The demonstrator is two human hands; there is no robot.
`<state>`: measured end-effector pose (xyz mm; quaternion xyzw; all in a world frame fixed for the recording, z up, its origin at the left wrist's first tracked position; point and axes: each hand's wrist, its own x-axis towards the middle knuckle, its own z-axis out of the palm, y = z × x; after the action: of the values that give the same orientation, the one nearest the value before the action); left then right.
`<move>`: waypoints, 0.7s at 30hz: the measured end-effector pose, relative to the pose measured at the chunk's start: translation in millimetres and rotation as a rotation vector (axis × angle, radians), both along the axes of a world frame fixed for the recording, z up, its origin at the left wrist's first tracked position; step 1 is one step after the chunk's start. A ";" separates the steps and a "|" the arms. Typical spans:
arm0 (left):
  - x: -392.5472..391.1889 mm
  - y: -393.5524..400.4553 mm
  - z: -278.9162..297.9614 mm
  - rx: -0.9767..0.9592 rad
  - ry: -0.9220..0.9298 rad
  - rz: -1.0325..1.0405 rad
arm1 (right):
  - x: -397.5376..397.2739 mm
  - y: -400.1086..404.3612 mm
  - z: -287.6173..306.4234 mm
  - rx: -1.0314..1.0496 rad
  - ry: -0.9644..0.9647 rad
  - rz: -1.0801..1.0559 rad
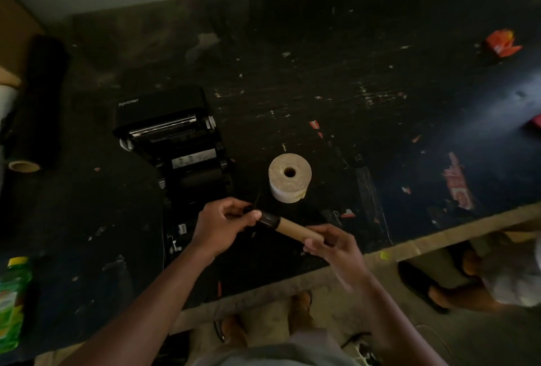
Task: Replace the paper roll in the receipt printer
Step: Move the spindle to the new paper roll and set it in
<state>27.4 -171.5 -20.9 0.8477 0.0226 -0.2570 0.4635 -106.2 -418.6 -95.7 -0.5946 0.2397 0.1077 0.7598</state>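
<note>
A black receipt printer (172, 143) stands on the dark worn table (322, 73) with its lid swung open toward the wall. A fresh paper roll (289, 178) stands on end to the right of the printer, its core hole facing up. Just in front of both, I hold a brown cardboard tube (295, 229) with a black band at its left end. My left hand (222, 225) pinches that black end. My right hand (330, 245) grips the tube's right end.
A long black film roll (38, 102) lies at the far left. A green bottle (11, 304) stands at the near left corner. An orange wrapper (502, 43) lies far right. Another person's sandalled foot (424, 286) shows beyond the table's front edge (409, 245).
</note>
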 end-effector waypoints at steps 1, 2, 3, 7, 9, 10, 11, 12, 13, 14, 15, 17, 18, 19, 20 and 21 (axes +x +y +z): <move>7.1 0.9 3.0 0.007 -0.005 0.010 | -6.2 -10.8 -1.8 -0.019 0.010 -0.030; 14.6 2.2 6.4 0.015 -0.004 0.014 | -11.9 -21.8 -2.4 -0.042 0.020 -0.059; 21.7 3.1 9.4 0.028 0.001 0.008 | -16.9 -31.9 -1.6 -0.069 0.029 -0.087; 36.8 -7.4 15.9 0.158 -0.018 -0.148 | -29.3 -57.7 0.2 -0.198 0.051 -0.163; 35.5 -22.5 14.0 0.236 0.029 -0.280 | -29.2 -59.3 -0.1 -0.227 0.052 -0.189; 33.5 -32.0 11.3 0.277 0.053 -0.347 | -27.7 -58.0 -0.8 -0.247 0.052 -0.190; 31.4 -41.8 7.2 0.320 0.068 -0.402 | -25.5 -55.4 -0.3 -0.263 0.052 -0.187; 29.9 -51.0 2.1 0.363 0.074 -0.443 | -23.1 -52.4 -0.4 -0.270 0.047 -0.185; 29.1 -59.2 -3.4 0.408 0.080 -0.470 | -20.9 -48.9 -1.0 -0.269 0.041 -0.185; 29.4 -66.3 -9.2 0.455 0.088 -0.490 | -18.8 -45.4 -2.5 -0.277 0.037 -0.179; 30.6 -72.2 -14.7 0.504 0.096 -0.507 | -17.0 -42.1 -5.3 -0.298 0.033 -0.168; 34.7 -80.4 -24.7 0.590 0.109 -0.526 | -13.6 -34.8 -11.1 -0.374 0.020 -0.130; 36.1 -83.3 -28.0 0.629 0.114 -0.535 | -11.9 -30.6 -13.4 -0.428 0.022 -0.111; 37.5 -85.3 -31.4 0.665 0.120 -0.543 | -9.5 -25.9 -15.0 -0.477 0.027 -0.097; 38.9 -87.3 -34.0 0.697 0.123 -0.554 | -7.4 -20.7 -15.9 -0.515 0.033 -0.087; 40.2 -88.8 -35.8 0.725 0.119 -0.568 | -5.4 -14.9 -15.8 -0.538 0.034 -0.080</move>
<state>67.6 -260.3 -56.7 0.9115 -0.0957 -0.3974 0.0463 -111.6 -433.6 -111.5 -0.7633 0.2959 0.0200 0.5739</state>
